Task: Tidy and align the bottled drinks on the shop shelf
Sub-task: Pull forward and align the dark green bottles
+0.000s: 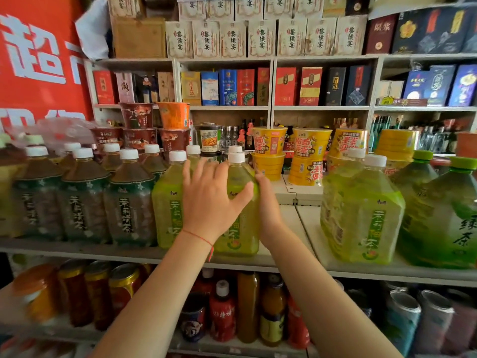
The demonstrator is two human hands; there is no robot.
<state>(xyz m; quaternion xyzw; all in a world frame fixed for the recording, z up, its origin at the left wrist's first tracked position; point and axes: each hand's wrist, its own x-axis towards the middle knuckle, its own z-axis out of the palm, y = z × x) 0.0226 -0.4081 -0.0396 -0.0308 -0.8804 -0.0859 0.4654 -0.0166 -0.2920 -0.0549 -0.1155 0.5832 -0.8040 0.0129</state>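
Observation:
A yellow-green tea bottle (242, 228) with a white cap stands upright on the grey shelf (304, 223). My left hand (209, 200) lies flat on its front, fingers spread and straight. My right hand (268, 205) presses against the bottle's right side, its fingers hidden behind it. Another yellow-green bottle (167, 200) stands touching it on the left. Dark tea bottles (129, 200) fill the shelf further left. A second yellow-green bottle group (361, 210) stands to the right, across a bare gap.
Green-capped tea bottles (444, 215) stand at the far right. Yellow noodle cups (307, 156) and red cups (139, 130) are stacked behind the bottles. The lower shelf holds cans (121, 285) and small bottles (271, 308). Boxed liquor (245, 86) fills the wall shelves.

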